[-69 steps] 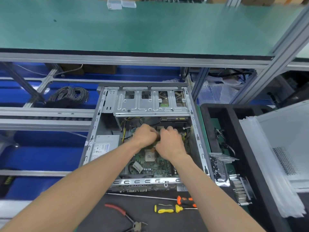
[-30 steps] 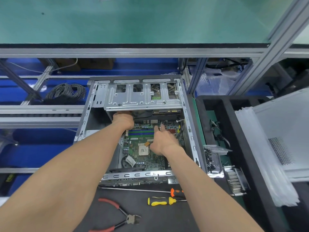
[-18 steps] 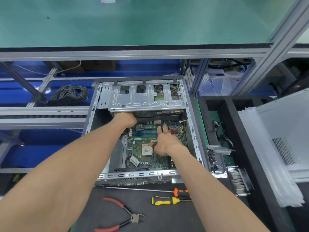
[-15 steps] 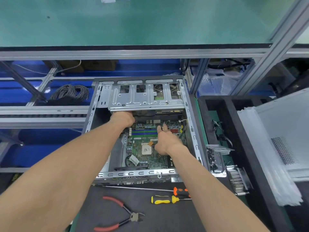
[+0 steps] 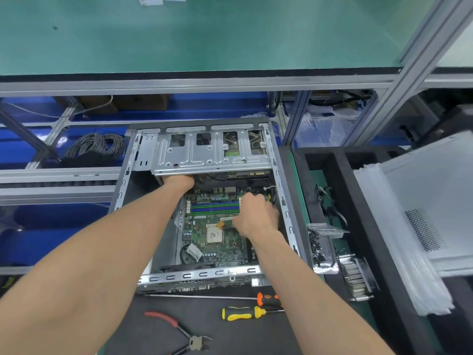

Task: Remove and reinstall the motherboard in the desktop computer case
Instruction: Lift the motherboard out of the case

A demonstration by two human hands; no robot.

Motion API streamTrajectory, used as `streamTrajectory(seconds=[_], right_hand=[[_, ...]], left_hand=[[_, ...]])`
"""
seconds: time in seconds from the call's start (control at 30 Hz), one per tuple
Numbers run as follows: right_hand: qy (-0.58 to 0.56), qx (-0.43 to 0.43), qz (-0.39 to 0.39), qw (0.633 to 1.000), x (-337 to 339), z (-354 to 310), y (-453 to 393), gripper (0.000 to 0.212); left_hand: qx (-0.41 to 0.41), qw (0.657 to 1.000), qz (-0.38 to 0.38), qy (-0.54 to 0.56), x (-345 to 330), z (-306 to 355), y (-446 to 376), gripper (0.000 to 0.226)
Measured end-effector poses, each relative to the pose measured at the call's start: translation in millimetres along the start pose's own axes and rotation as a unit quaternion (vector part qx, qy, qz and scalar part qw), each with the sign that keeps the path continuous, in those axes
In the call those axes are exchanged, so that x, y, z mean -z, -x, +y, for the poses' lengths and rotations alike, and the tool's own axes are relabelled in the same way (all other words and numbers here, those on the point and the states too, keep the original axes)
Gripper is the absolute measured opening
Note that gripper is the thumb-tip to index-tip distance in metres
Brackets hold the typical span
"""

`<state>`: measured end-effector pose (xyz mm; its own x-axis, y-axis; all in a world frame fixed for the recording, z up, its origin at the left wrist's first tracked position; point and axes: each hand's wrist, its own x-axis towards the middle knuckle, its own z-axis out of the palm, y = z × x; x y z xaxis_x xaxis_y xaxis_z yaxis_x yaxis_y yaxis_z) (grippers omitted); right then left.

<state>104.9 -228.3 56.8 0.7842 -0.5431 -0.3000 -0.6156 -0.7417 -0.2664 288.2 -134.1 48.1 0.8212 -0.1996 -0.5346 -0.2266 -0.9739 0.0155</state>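
The open desktop case point(image 5: 199, 274) lies flat in front of me, with the green motherboard point(image 5: 217, 249) inside it. The board's bare CPU socket point(image 5: 214, 233) and its blue and green memory slots point(image 5: 213, 207) are in plain sight. My left hand point(image 5: 179, 181) reaches under the metal drive cage point(image 5: 204, 155) at the board's far left corner, and the cage hides its fingers. My right hand point(image 5: 256, 216) lies over the board's far right part with its fingers curled down at the board; what the fingertips hold is hidden.
A yellow screwdriver point(image 5: 240, 313), an orange screwdriver point(image 5: 268, 297) and red-handled pliers point(image 5: 176, 329) lie on the dark mat before the case. To the right are a clear tray of screws point(image 5: 318, 247), a heatsink point(image 5: 355, 278) and the white side panel point(image 5: 435, 201). A cable coil point(image 5: 97, 147) lies far left.
My right hand's fingers, straight on the board half a second ago, have curled down and shifted slightly right. My left hand stays under the drive cage.
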Motion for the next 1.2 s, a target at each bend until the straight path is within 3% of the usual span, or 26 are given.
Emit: streamTrajectory(seconds=[0.2,0.47,0.57,0.67,0.8,1.0,1.1,1.2], right_hand=[[-0.008,-0.007,-0.015,1.0,-4,2,-1,0.024],[-0.044,-0.033,-0.03,0.998,-1,4,-1,0.017],[-0.049,-0.045,-0.002,0.998,3,4,1,0.027],[0.005,-0.027,0.022,0.999,9,3,6,0.03],[0.122,0.036,0.026,0.992,13,2,16,0.015],[0.314,0.087,-0.052,0.944,12,5,20,0.026],[0.286,0.09,-0.122,0.946,10,8,14,0.029],[0.233,0.085,-0.108,0.963,10,9,13,0.031]], left_hand=[[-0.02,1.0,-0.009,-0.015,0,1,-1,0.045],[-0.105,0.994,-0.042,-0.008,2,7,12,0.036],[-0.146,0.987,-0.034,-0.051,3,3,17,0.029],[-0.177,0.979,-0.035,-0.098,3,-1,23,0.024],[-0.202,0.968,-0.032,-0.145,4,-8,33,0.015],[-0.256,0.947,-0.019,-0.193,2,-18,43,0.02],[-0.289,0.933,0.018,-0.212,2,-18,49,0.013],[-0.313,0.925,0.057,-0.209,2,-17,54,0.018]])
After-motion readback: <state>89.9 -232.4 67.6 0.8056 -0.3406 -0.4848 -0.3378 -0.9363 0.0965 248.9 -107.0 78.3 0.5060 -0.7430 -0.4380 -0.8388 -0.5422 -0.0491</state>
